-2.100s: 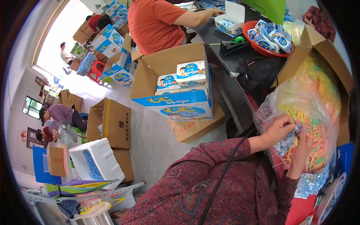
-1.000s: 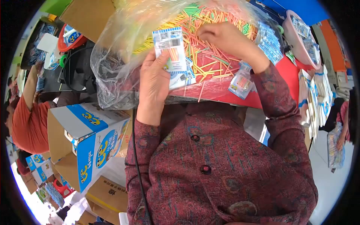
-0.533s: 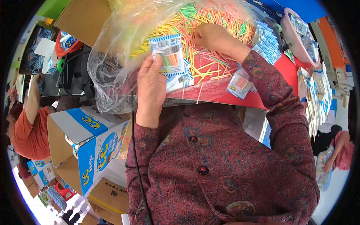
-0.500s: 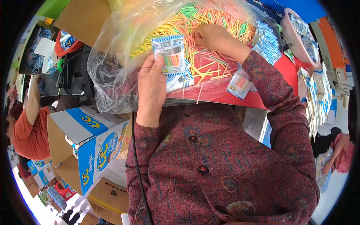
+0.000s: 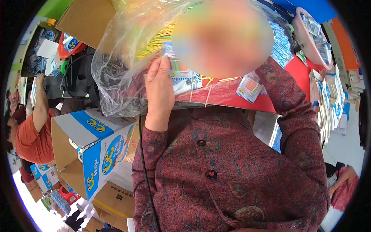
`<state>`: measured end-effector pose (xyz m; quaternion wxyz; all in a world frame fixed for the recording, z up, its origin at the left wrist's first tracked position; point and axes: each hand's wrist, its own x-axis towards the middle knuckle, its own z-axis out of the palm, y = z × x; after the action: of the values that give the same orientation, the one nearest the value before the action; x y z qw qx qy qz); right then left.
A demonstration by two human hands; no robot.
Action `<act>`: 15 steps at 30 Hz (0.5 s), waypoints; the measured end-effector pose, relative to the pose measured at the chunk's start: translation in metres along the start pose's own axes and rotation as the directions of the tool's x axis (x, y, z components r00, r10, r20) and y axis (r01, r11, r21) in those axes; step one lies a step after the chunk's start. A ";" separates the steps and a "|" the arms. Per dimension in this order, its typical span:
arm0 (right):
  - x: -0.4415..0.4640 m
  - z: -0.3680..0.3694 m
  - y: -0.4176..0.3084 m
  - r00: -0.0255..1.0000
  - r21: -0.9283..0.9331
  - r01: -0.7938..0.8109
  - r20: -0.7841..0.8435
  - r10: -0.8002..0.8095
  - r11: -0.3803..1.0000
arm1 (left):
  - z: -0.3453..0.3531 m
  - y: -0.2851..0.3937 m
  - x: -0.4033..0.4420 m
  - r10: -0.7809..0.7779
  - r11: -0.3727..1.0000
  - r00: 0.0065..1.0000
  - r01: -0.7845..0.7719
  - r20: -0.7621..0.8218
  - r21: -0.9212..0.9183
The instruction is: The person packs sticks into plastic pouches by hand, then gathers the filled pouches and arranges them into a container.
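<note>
My left hand (image 5: pixel 159 92) pinches a small blue-and-white printed packet (image 5: pixel 167 49) of coloured sticks between thumb and fingers. Under it lies a second packet (image 5: pixel 189 84), partly covered. Loose yellow sticks (image 5: pixel 156 43) show beside the held packet, inside a clear plastic bag (image 5: pixel 112 83). A round blurred patch hides my right hand and much of the stick pile; only the right sleeve (image 5: pixel 279 79) comes out below it. Near that sleeve, another packet with coloured sticks (image 5: pixel 248 88) rests on the red tabletop (image 5: pixel 266 103).
Many packets (image 5: pixel 281 44) lie overlapped at the right, beside a pink basin (image 5: pixel 326 63) holding more. Flat printed bags or cartons (image 5: pixel 328 91) stand beyond it. An open printed carton (image 5: pixel 92 160) is at the lower left, near a person in an orange shirt (image 5: pixel 33 141).
The blurred patch now covers my right hand, which was over the stick pile with fingers curled. My left hand has shifted slightly right and still holds the packet.
</note>
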<state>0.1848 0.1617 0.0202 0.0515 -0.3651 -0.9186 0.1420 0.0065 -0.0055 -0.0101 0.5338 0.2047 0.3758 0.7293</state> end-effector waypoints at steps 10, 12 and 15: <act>-0.023 0.010 -0.013 0.953 -0.015 0.302 -0.034 -0.302 0.953 | 0.000 0.002 0.006 -0.025 0.982 0.999 0.018 -0.033 -0.186; -0.023 0.012 -0.011 0.956 0.010 0.291 -0.039 -0.291 0.957 | -0.003 0.001 0.006 -0.030 0.982 0.999 0.026 -0.018 -0.186; -0.023 0.009 -0.010 0.964 0.052 0.265 -0.048 -0.263 0.963 | -0.006 0.001 0.007 -0.032 0.983 0.999 0.029 -0.011 -0.179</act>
<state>0.1934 0.1366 0.0145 0.0993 -0.2406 -0.9533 0.1531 -0.0004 -0.0009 -0.0140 0.5585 0.1452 0.3155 0.7533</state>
